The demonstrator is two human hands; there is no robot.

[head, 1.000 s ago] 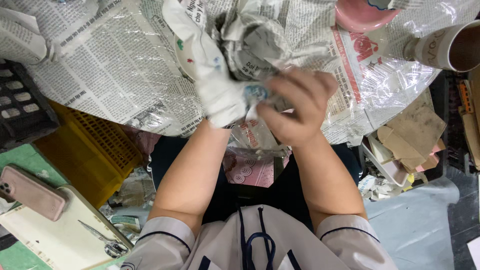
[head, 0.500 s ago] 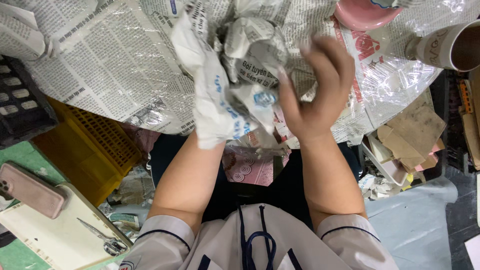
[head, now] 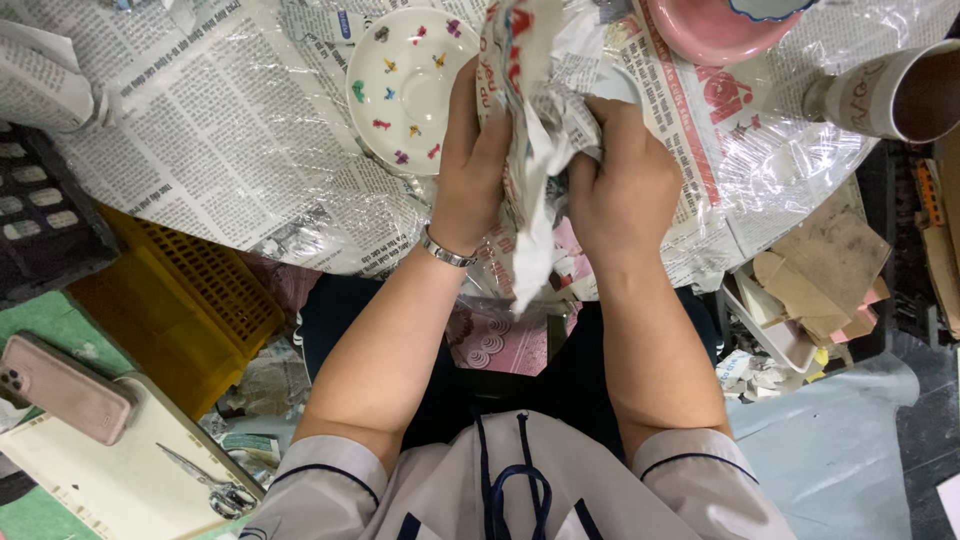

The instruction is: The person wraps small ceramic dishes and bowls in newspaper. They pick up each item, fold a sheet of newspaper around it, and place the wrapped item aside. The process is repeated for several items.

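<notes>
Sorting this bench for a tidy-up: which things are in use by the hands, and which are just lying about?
In use: left hand and right hand gripping crumpled newspaper bundle; patterned saucer beside them.

Lying about: pink bowl, mug, phone, scissors, yellow crate.

Newspaper-covered table, saucer (flower-dotted), pink dish, mug

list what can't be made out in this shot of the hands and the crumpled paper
- Head view: whatever is inside the crumpled newspaper is hidden by the paper and by the left hand and right hand.
- The pink bowl is cut off by the top edge.
- The mug is cut off by the right edge.
- The saucer is partly covered by the left hand.
</notes>
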